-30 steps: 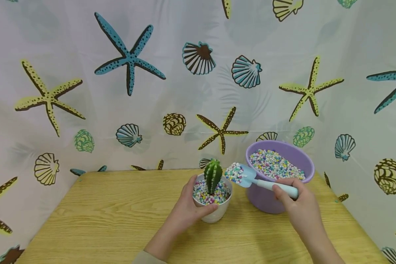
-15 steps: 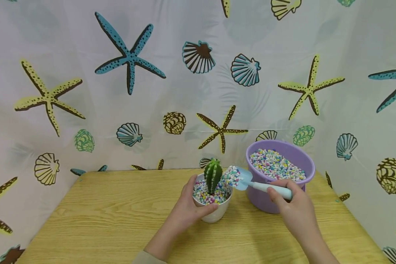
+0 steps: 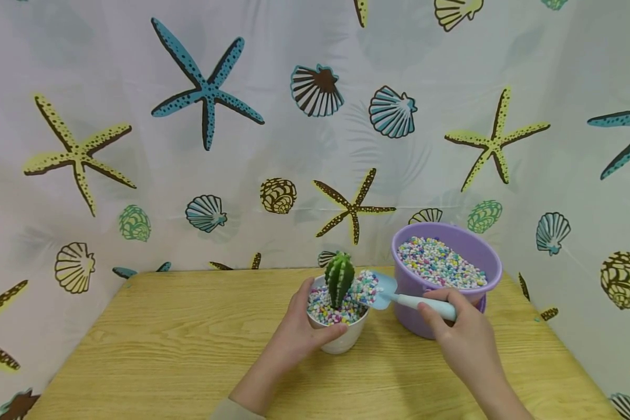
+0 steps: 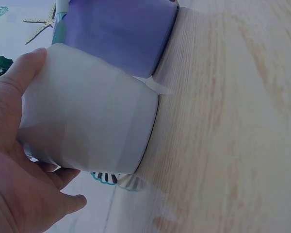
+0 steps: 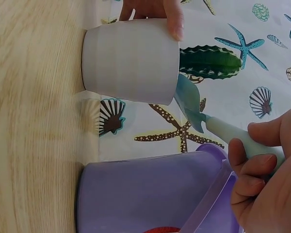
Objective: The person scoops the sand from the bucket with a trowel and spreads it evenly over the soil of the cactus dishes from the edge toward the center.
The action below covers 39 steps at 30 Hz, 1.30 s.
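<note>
A green cactus (image 3: 339, 280) stands upright in a white pot (image 3: 341, 341) filled with small multicoloured pebbles (image 3: 322, 309). My left hand (image 3: 307, 332) grips the pot round its near left side, thumb at the front rim; the left wrist view shows the pot's base on the table. In my right hand (image 3: 464, 329) is the pale handle of a light blue hand trowel (image 3: 384, 291). Its blade, loaded with pebbles, reaches over the pot's right rim beside the cactus. The right wrist view shows the blade (image 5: 188, 99) at the rim, with fingers curled round the handle.
A purple bucket (image 3: 409, 315) with pebbles inside stands right of the pot, just behind the trowel. Both rest on a wooden table (image 3: 189, 338). A white curtain (image 3: 273, 140) printed with starfish and shells hangs behind and along the right side.
My right hand has moved left and slightly down, bringing the loaded trowel from beside the pot to over its right rim. The left hand and the pot stay in place.
</note>
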Motion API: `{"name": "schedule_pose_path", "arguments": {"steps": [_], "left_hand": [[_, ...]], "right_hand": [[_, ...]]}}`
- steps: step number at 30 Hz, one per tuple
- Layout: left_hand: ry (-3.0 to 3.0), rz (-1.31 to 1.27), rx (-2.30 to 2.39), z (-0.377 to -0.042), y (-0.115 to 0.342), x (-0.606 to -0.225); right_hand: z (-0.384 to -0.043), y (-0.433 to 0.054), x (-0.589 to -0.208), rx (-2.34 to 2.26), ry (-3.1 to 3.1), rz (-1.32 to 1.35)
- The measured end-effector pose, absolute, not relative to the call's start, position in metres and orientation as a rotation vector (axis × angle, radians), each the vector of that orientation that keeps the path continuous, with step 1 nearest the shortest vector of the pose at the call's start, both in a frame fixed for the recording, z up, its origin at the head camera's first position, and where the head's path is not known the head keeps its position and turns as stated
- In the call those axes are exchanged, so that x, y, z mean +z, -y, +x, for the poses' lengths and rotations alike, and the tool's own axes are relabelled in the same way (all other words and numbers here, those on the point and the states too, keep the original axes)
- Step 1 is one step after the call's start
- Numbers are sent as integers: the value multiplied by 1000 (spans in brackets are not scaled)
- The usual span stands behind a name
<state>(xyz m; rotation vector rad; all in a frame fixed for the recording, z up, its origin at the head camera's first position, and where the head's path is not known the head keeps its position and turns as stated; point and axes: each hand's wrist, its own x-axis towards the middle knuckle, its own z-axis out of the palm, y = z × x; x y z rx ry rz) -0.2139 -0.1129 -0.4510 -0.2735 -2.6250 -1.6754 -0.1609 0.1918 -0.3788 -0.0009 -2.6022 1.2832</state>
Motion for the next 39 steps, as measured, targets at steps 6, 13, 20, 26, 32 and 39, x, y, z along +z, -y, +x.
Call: {"name": "schedule_pose_path", "arguments": {"steps": [6, 13, 20, 26, 32, 39], "left_hand": [[2617, -279, -1685, -213, 112, -450], [2627, -282, -1665, -212, 112, -449], [2624, -284, -1666, -212, 112, -448], [2617, -279, -1672, -212, 111, -449], [2605, -272, -1677, -212, 111, -449], [2610, -235, -1643, -211, 108, -449]], "right_hand": [[-160, -190, -380, 1202, 2595, 50], [-160, -187, -381, 1115, 2582, 86], [-158, -184, -380, 1037, 2551, 143], [-156, -182, -381, 960, 2522, 192], [-155, -180, -383, 889, 2483, 227], [-155, -178, -384, 834, 2431, 272]]}}
